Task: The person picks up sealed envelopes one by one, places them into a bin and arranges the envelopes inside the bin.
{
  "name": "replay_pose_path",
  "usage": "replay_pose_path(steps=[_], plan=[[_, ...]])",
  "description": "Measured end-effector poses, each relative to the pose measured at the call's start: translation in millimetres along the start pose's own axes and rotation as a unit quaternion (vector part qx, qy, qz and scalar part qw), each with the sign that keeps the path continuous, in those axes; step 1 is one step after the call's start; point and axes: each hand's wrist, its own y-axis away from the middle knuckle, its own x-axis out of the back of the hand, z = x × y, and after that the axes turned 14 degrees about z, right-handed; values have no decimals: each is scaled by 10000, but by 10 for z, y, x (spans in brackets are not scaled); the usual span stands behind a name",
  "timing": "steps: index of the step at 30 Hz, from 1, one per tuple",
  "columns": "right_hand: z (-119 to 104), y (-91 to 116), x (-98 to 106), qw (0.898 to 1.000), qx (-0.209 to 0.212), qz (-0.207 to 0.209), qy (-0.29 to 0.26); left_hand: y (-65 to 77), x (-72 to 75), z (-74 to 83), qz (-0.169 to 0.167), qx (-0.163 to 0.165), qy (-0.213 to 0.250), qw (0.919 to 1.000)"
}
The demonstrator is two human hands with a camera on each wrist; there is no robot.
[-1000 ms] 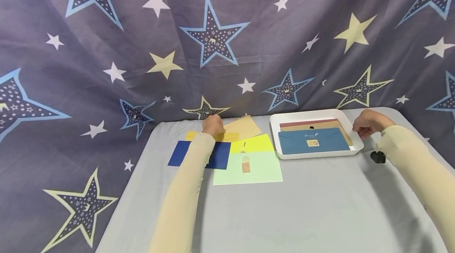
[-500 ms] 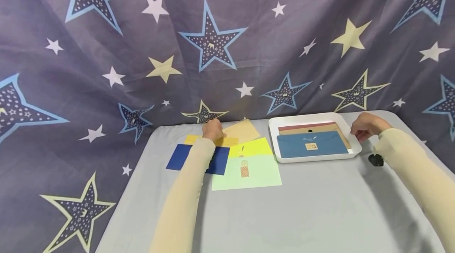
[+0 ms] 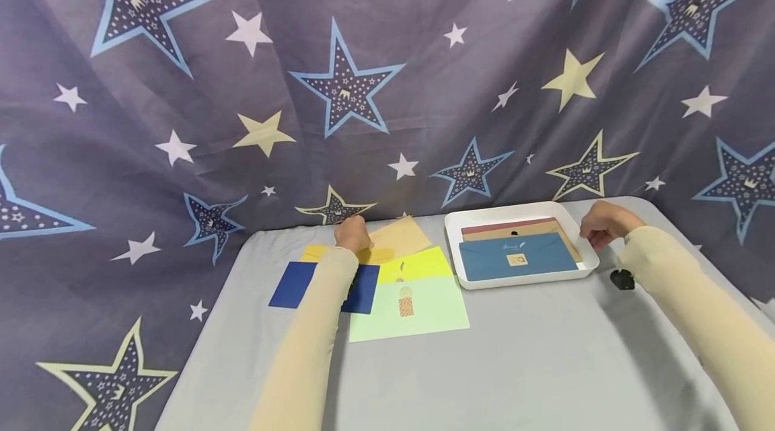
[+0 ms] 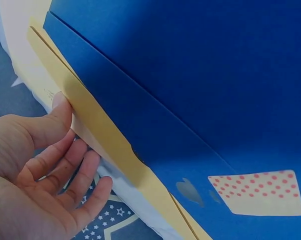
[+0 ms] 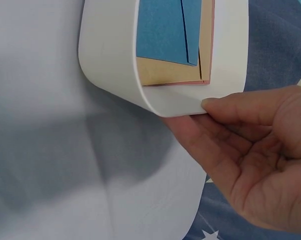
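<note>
My left hand point(image 3: 353, 234) is at the back of a loose group of envelopes. In the left wrist view its thumb lies on a tan envelope point(image 4: 38, 75) and the fingers curl below its edge, pinching it. Over that lie a mustard envelope point(image 4: 103, 120) and a dark blue envelope point(image 4: 215, 80) with a polka-dot sticker. My right hand point(image 5: 260, 145) pinches the rim of a white tray point(image 5: 110, 60), thumb on the inside and fingers outside. Inside the tray a teal envelope point(image 3: 517, 273) lies over a kraft envelope point(image 5: 165, 72) and a dark red one point(image 3: 508, 224).
A bright yellow envelope point(image 3: 424, 263) and a pale green envelope point(image 3: 430, 317) with a sticker overlap in front of the left group. A small black object point(image 3: 622, 279) lies under the right wrist. A star-patterned curtain point(image 3: 387, 115) hangs behind the grey-covered table point(image 3: 484, 377).
The head view has shifted, so the whole scene sits slightly lower and further left. Both hands keep their places at the envelopes and the tray rim.
</note>
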Motion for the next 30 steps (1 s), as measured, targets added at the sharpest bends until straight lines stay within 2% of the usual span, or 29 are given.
replay_pose_path(steps=[4, 13, 17, 22, 30], plan=[[1, -30, -16, 10000, -12, 61, 31, -13, -10, -20, -89, 44, -13, 10000], [-1, -6, -29, 10000, -11, 19, 68, -42, -76, -52, -297, 405, 268, 9984], [-5, -13, 1, 10000, 1, 52, 58, -84, -81, -54, -315, 365, 356, 9982], [-16, -37, -1, 9998, -138, 111, 53, -67, -44, -59, -327, 374, 451, 9977], [-19, 33, -1, 10000, 51, 2, 6, -45, 7, -119, -463, 310, 789, 9953]])
